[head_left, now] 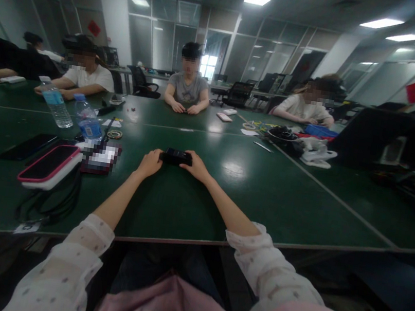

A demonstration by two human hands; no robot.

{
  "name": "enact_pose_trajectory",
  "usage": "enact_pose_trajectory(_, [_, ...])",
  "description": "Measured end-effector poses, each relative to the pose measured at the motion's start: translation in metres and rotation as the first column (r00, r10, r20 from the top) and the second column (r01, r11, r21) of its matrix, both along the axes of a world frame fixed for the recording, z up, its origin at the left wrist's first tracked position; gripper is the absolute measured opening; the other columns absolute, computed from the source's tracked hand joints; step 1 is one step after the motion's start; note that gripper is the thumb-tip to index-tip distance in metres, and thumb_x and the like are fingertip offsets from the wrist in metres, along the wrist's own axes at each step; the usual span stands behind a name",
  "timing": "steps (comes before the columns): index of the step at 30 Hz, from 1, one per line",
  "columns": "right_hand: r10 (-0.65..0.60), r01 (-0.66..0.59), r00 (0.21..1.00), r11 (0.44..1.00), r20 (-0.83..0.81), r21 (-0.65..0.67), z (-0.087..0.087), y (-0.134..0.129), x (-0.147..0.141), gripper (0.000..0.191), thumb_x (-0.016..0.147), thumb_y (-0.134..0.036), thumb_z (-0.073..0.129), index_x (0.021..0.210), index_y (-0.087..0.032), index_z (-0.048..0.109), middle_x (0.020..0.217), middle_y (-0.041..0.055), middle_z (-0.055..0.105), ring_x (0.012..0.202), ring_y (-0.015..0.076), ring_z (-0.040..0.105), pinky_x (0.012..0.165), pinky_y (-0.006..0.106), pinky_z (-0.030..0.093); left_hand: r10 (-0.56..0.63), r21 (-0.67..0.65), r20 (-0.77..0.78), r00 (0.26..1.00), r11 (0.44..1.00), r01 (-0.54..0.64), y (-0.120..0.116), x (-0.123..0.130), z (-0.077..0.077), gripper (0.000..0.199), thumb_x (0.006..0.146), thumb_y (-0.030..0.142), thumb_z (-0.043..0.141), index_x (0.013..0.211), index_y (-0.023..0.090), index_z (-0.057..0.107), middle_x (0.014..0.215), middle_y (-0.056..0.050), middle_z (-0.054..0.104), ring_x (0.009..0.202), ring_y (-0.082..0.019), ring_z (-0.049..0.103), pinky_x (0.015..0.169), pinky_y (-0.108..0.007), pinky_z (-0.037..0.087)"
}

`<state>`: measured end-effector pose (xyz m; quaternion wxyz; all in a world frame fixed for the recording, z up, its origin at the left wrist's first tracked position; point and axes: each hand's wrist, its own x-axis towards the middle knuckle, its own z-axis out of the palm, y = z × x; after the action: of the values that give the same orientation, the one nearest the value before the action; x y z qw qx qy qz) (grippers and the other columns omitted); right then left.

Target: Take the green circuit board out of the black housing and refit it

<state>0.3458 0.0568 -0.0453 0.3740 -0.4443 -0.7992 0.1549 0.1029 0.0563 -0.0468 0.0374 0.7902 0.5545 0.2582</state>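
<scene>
Between my two hands is a small black box-shaped object (178, 157) with faint light marks on its face; its exact kind I cannot make out. My left hand (150, 163) is closed on its left end. On the opposite end, the thumb and fingers of my right hand (195, 166) grip it. Both forearms reach forward over the green tabletop (180, 208), and the object is at or just above that surface. Some of my fingers are hidden behind it.
To the left are a pink-edged phone (50, 164), a dark flat phone (29, 146), black cables (53, 200), a tape roll (115, 134) and two water bottles (57, 104). A pen (262, 147) and tangled black gear (283, 133) lie right. Several people sit around the table.
</scene>
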Motion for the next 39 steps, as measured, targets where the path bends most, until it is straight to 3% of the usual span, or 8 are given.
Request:
enact_pose_trajectory(5, [0.017,-0.016,0.997,1.000,-0.072,0.005,-0.001,0.002,0.000,0.055,0.071,-0.030,0.075,0.118,-0.018,0.050,0.115,0.0106,0.061,0.106,0.0252,0.059,0.093,0.043,0.046,-0.006,-0.073,0.173,0.985,0.997,0.019,0.018,-0.007,-0.011,0.045,0.087,0.012,0.041,0.131,0.021,0.049,0.125,-0.004,0.063,0.116,-0.019,0.059,0.101,-0.036,0.044])
enact_pose_trajectory(10, [0.017,-0.030,0.970,0.998,-0.243,-0.049,-0.003,0.006,0.003,0.054,0.068,-0.040,0.076,0.113,-0.020,0.053,0.106,0.0071,0.063,0.097,0.0237,0.062,0.089,0.041,0.048,-0.045,-0.020,-0.065,0.997,0.999,0.044,0.014,-0.005,-0.017,0.048,0.089,0.019,0.044,0.137,0.016,0.045,0.139,-0.010,0.051,0.129,-0.025,0.047,0.107,-0.041,0.038])
enact_pose_trajectory(15, [-0.003,-0.067,0.896,0.987,-0.445,-0.143,0.000,0.012,0.005,0.060,0.066,-0.049,0.075,0.114,-0.021,0.051,0.103,0.0051,0.064,0.096,0.0219,0.062,0.088,0.038,0.049,-0.043,0.006,-0.255,0.966,0.999,0.046,0.008,-0.002,-0.019,0.043,0.096,0.025,0.034,0.135,0.017,0.047,0.149,-0.009,0.040,0.136,-0.024,0.038,0.111,-0.043,0.031])
enact_pose_trajectory(19, [-0.230,0.175,0.812,0.973,-0.537,-0.153,0.003,0.018,0.015,0.062,0.071,-0.053,0.069,0.118,-0.018,0.048,0.108,0.0092,0.063,0.099,0.0231,0.061,0.089,0.039,0.049,-0.049,0.006,-0.293,0.955,0.999,0.053,0.009,-0.002,-0.018,0.044,0.096,0.026,0.031,0.136,0.014,0.047,0.147,-0.010,0.043,0.135,-0.024,0.038,0.112,-0.042,0.029])
enact_pose_trajectory(22, [-0.399,0.407,0.812,0.910,-0.427,-0.078,0.000,0.022,0.027,0.060,0.072,-0.045,0.070,0.119,-0.017,0.047,0.109,0.0115,0.063,0.100,0.0256,0.061,0.089,0.041,0.048,-0.046,0.008,-0.300,0.953,0.999,0.050,0.009,-0.001,-0.018,0.044,0.096,0.026,0.030,0.135,0.014,0.048,0.146,-0.010,0.043,0.134,-0.024,0.039,0.112,-0.042,0.030])
enact_pose_trajectory(24, [-0.449,0.467,0.841,0.884,-0.302,-0.014,-0.004,0.023,0.033,0.055,0.073,-0.038,0.070,0.119,-0.017,0.047,0.111,0.0121,0.063,0.103,0.0266,0.060,0.089,0.041,0.048,-0.044,0.017,-0.305,0.951,0.999,0.052,0.009,-0.001,-0.018,0.045,0.096,0.026,0.030,0.135,0.013,0.048,0.146,-0.010,0.044,0.134,-0.025,0.039,0.112,-0.042,0.030])
enact_pose_trajectory(31, [-0.543,0.542,0.839,0.840,0.038,0.018,-0.012,0.024,0.037,0.055,0.074,-0.029,0.070,0.123,-0.015,0.048,0.117,0.0160,0.059,0.110,0.0311,0.054,0.091,0.045,0.045,-0.050,0.023,-0.307,0.950,0.998,0.060,0.012,-0.002,-0.021,0.045,0.097,0.027,0.029,0.135,0.013,0.048,0.146,-0.010,0.044,0.135,-0.024,0.039,0.112,-0.042,0.030])
enact_pose_trajectory(39, [-0.559,0.559,0.819,0.828,0.128,0.041,-0.012,0.021,0.034,0.065,0.077,-0.034,0.067,0.132,-0.012,0.040,0.124,0.0200,0.054,0.115,0.0348,0.048,0.093,0.048,0.041,-0.055,0.010,-0.295,0.954,0.998,0.061,0.010,-0.001,-0.019,0.045,0.097,0.027,0.028,0.135,0.014,0.048,0.146,-0.011,0.044,0.134,-0.024,0.039,0.112,-0.043,0.030])
